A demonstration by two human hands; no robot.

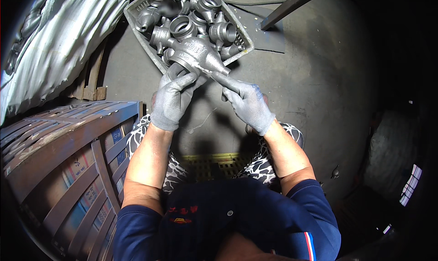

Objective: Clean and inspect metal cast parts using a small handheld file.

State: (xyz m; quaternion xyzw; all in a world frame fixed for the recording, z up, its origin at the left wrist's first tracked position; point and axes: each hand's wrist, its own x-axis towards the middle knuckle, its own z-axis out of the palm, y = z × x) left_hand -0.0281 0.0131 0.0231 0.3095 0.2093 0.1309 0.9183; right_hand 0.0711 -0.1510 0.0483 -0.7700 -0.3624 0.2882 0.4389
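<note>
At 9 o'clock, a rusty brown slatted metal cage (68, 160) stands beside the seated person, cardboard cartons visible through its bars. Above it, at 10 to 11 o'clock, a crinkled grey plastic sack (59, 37) bulges over a scrap of wooden pallet (93, 85).

Left hand (172, 99), in a grey knit glove, is closed underneath the wide round end of a grey cast-metal valve body (198, 55), fingers curled up around its rim; the grip looks like a cradle for the heavy end. The casting sits at about 12 o'clock, just over the near edge of the crate, tilted with its narrow spout pointing down toward 3 o'clock.

Right hand (248, 106), same glove, is half open: forefinger and thumb stretch out along the spout, pinching its tip, other fingers loosely curled. Held this way, the piece can probably be turned for a look.

Behind it, a grey plastic crate (244, 35) is heaped with similar castings (191, 19): dull, rough-surfaced, flared cups with threaded necks and side stubs.

At 1 o'clock a dark angled bar (292, 5) crosses the worn concrete floor (328, 92). A yellow grille (214, 163) shows between the patterned knees.
</note>
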